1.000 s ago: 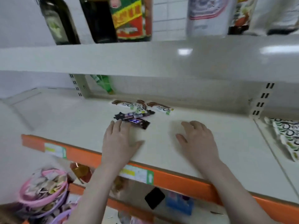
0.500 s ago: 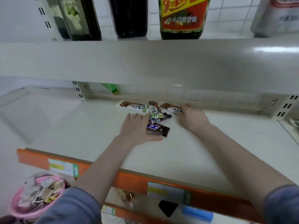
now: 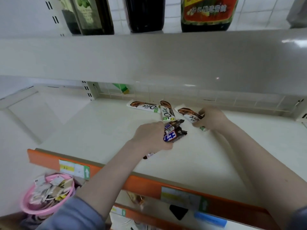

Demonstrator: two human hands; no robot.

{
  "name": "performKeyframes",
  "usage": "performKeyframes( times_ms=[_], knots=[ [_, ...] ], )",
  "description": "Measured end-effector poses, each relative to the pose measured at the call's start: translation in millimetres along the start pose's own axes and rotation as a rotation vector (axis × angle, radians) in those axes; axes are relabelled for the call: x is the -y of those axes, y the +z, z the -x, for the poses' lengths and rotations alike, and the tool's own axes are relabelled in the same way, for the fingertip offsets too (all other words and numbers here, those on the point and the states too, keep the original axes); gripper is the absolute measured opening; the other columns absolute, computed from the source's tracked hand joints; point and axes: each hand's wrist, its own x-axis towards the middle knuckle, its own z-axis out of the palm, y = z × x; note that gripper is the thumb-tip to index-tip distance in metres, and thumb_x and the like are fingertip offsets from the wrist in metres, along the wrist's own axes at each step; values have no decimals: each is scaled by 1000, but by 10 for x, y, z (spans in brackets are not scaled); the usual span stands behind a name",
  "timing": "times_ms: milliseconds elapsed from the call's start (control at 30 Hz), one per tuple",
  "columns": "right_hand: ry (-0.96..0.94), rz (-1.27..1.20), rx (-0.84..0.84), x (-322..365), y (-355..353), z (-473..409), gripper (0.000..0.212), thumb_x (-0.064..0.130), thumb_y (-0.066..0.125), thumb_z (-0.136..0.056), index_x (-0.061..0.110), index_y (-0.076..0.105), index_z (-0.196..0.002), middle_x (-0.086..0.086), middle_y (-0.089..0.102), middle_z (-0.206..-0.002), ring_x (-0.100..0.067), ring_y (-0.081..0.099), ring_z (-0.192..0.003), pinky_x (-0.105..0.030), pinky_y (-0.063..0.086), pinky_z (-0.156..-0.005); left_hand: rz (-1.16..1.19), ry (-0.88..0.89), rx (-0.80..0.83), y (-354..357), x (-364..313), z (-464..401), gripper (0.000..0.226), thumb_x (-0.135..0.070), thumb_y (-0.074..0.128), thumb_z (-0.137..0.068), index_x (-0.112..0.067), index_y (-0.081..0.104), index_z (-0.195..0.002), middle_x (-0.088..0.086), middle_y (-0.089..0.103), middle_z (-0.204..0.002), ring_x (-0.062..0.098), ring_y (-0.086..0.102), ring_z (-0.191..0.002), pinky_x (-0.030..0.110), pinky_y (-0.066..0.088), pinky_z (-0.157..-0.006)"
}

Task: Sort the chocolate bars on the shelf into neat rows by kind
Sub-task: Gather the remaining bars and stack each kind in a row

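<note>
Dark-wrapped chocolate bars (image 3: pixel 173 132) sit gripped in the left hand (image 3: pixel 152 137) on the white shelf (image 3: pixel 99 130); the right hand (image 3: pixel 211 118) pinches one of three Dove bars (image 3: pixel 189 114) at the back

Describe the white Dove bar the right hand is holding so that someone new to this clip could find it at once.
On the cream metal shelf, three white Dove chocolate bars lie near the back wall. It is the rightmost white Dove bar, angled, its lower end in the right hand; the left Dove bar and middle Dove bar lie untouched.
</note>
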Motion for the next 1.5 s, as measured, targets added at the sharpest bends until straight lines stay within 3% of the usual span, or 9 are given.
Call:
performKeyframes(
  times_ms=[100,233,333,467,600,867,1133,1300,1500],
  knots=[
    [14,4,54,6,-61,165,30,16,73,-63,6,67,-91,-12,69,-79,-27,63,-66,-25,44,-55,-35,-9,60,-25,-110,111,49,-40,64,-73,-9,42,-103,2,42,-87,23,44,-82,30,37,-67],
    [2,-17,-84,-89,-17,443,20,10,60,-72,9,57,-91,-8,59,-80,-28,55,-70,-28,40,-63,-145,-46,66,17,-242,201,49,-25,57,-79,-5,39,-120,13,48,-117,29,47,-107,33,38,-78],
    [-41,-85,-131,-206,-2,705,9,14,61,-75,12,55,-80,-7,58,-75,-27,52,-67,-28,35,-57,-103,-112,12,70,-262,296,48,-31,54,-82,-6,40,-120,12,48,-119,29,47,-110,34,37,-82],
    [-87,-307,-190,-387,-4,1095,8,17,65,-78,14,59,-73,-5,59,-66,-23,52,-63,-29,34,-55,32,-186,-111,95,-312,467,46,-40,53,-83,-9,41,-115,7,45,-105,26,50,-95,32,38,-72],
    [-101,-542,-233,-558,-73,1383,6,13,68,-76,18,65,-73,3,58,-58,-14,48,-55,-28,37,-57,407,-281,-233,14,-472,601,29,-33,56,-77,-17,37,-92,-5,45,-78,14,45,-64,28,31,-54],
    [-84,-857,-357,-966,-287,1828,18,13,75,-70,28,70,-76,15,70,-73,0,56,-51,-12,46,-50,1040,-373,-290,40,-974,840,23,-12,65,-67,-21,47,-77,-6,46,-62,12,42,-51,23,32,-47],
    [-58,-1041,-368,-1302,-392,2378,18,12,75,-71,26,71,-82,8,72,-78,-3,65,-60,-12,50,-50,1223,-315,-332,128,-1442,1182,20,-7,66,-70,-17,55,-84,2,56,-66,16,50,-58,31,43,-56],
    [-37,-1012,-431,-1437,-482,2826,20,14,75,-71,30,70,-83,5,72,-77,-14,68,-68,-26,56,-61,1226,-211,-310,105,-1748,1360,20,-14,70,-72,-20,58,-86,9,62,-79,19,57,-70,33,46,-65],
    [-18,-1071,-443,-1616,-499,3352,20,8,72,-73,26,70,-82,6,72,-74,-9,66,-63,-15,50,-52,1290,-165,-178,256,-2092,1626,22,-19,73,-73,-24,57,-89,-3,63,-67,6,56,-52,22,45,-51]
  ],
)
